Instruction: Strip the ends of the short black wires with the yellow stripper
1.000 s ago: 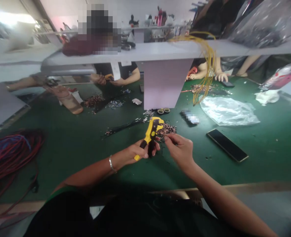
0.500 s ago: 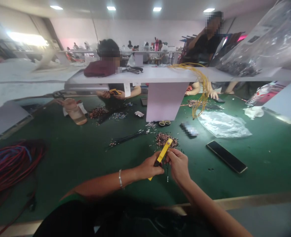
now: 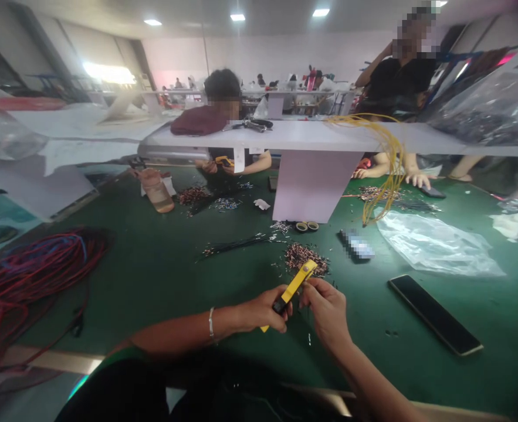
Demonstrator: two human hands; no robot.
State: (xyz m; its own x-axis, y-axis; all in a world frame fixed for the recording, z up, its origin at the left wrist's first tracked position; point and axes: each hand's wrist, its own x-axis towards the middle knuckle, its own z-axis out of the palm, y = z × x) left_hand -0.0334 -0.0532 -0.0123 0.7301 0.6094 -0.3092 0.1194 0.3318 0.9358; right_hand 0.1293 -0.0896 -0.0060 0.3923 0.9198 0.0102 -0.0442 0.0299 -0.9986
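My left hand (image 3: 270,309) is closed around a yellow crimping tool (image 3: 297,281) with a black section near its middle, its head pointing up and to the right. Close beside that head, my right hand (image 3: 329,305) pinches a thin black wire (image 3: 309,338), whose shiny metal tip hangs below the fingers. The wire's other end is hidden behind the fingers and the tool. Just beyond the tool lies a heap of short copper-tipped pieces (image 3: 300,255). A bundle of black wires (image 3: 236,242) rests to its left, near some small pale pieces (image 3: 280,226).
A phone-like black slab (image 3: 434,313) and a clear plastic bag (image 3: 439,243) lie on the right. Red and blue cable coils (image 3: 43,275) cover the left side. A bottle (image 3: 158,192) stands farther back. A white shelf (image 3: 302,138) spans the table; co-workers' hands are beyond it.
The view has swung left, so the scene sits farther right. Both hands stay together at the tool, which now leans more to the right. The wire remains in my right hand.
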